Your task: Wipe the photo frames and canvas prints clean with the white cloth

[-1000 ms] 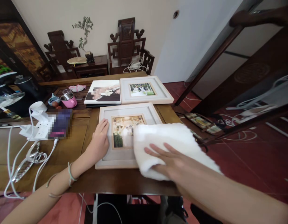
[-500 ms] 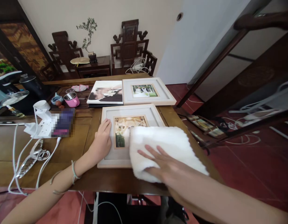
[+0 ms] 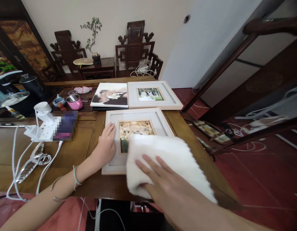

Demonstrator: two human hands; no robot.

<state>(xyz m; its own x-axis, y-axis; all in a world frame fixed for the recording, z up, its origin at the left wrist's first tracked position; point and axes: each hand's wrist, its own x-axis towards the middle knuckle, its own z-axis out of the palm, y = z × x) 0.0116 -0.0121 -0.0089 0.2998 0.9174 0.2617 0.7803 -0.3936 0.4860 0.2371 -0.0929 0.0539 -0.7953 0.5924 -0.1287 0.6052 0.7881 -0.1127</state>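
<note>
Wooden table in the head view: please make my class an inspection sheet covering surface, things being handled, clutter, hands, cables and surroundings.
Surface: brown wooden table, glossy near edge.
Things being handled: white cloth covers the lower right of a pale-framed picture.
Clutter: pink mug, silver clip, power strip; second framed picture behind.
Hands: left hand rests on the frame's left edge; right hand lies spread on the cloth.
Cables: white cables loop beside the power strip; a white coil lies on a chair.
Surroundings: potted plant, red floor.
</note>
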